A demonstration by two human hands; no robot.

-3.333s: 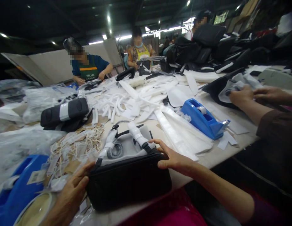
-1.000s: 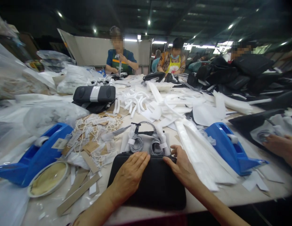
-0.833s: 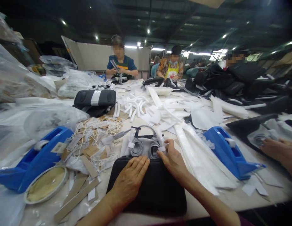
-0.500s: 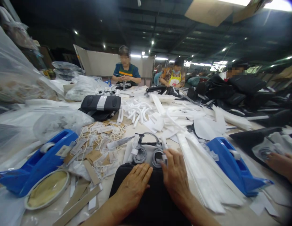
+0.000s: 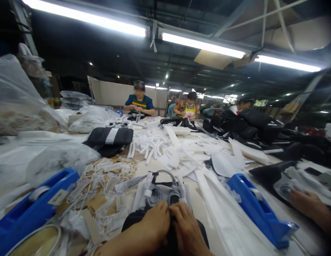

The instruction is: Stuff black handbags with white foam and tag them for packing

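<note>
A black padded bag [image 5: 131, 219] lies right in front of me, its lower part cut off by the picture edge. My left hand [image 5: 158, 221] rests on it with bent fingers closed at its far edge. Close beside it, my right hand [image 5: 184, 224] also has its fingers curled down on that edge; the fingertips of both nearly meet. What they pinch is mostly hidden, but it appears to be the bag's black edge. Just beyond the fingers are coiled grey straps [image 5: 155, 195], with a grey loop handle [image 5: 167, 172] behind them.
Blue tape dispensers stand left [image 5: 38, 204] and right [image 5: 258, 209]. Tags with strings [image 5: 112, 177] are piled on the left, beside a round tin [image 5: 40, 241]. White foam strips [image 5: 216, 202] lie right. A co-worker's hand [image 5: 305, 204] is at far right; people sit opposite.
My hands have drawn together along the bag's edge, and their fingers, flatter before, are now curled. The camera has tilted upward, so ceiling lamps show and the table sits lower.
</note>
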